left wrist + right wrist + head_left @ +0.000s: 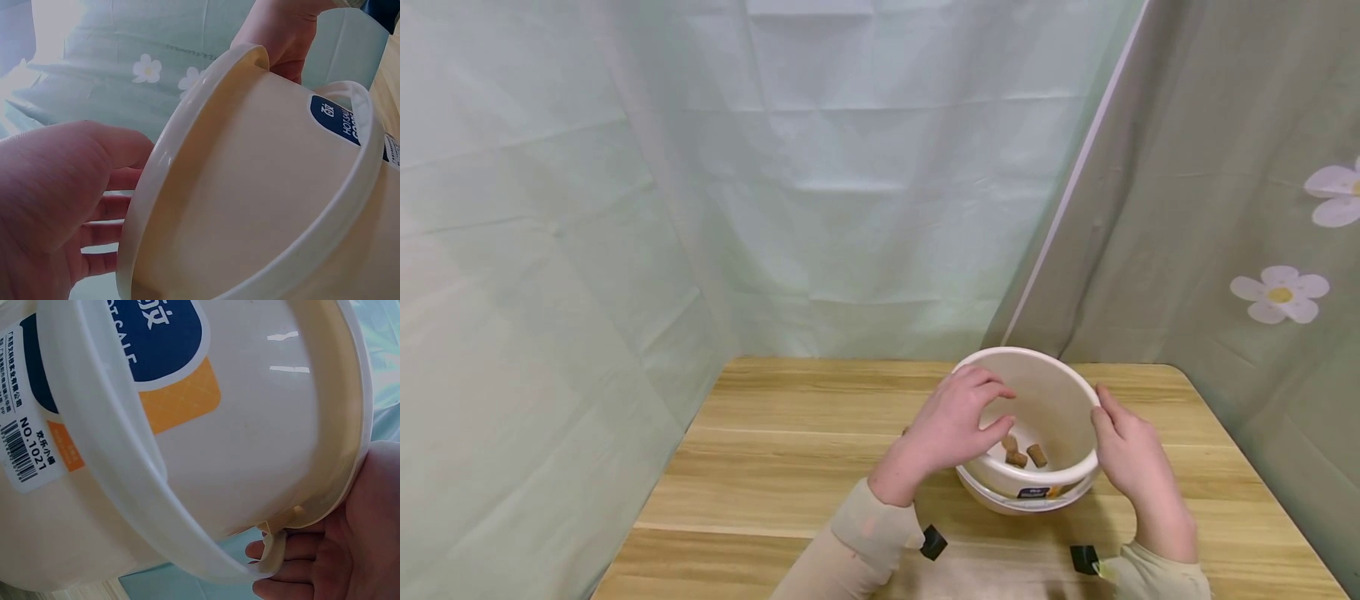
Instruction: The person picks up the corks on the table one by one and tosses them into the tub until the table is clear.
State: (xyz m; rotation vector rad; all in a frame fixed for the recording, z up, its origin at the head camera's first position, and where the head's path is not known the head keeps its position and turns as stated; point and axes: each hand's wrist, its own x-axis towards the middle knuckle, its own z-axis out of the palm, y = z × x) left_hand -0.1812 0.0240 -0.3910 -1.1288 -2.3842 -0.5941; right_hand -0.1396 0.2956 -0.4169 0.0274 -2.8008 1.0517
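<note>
A cream plastic bucket (1052,392) stands on the wooden table, its white handle (119,450) hanging down on the near side. Inside, on the bottom, lie a few brown corks (1037,455). My left hand (951,421) is over the bucket's left rim, fingers loosely bent and thumb apart, with nothing seen between them. In the left wrist view, the fingers reach past the rim (156,156) and are partly hidden behind it. My right hand (1131,450) holds the right side of the rim, near the handle's joint in the right wrist view.
The wooden table (760,467) extends to the left of the bucket. Pale green curtains (865,208) hang behind and at the left, with a flowered one (1210,250) at the right. A tiny brown bit (906,430) shows beside my left wrist.
</note>
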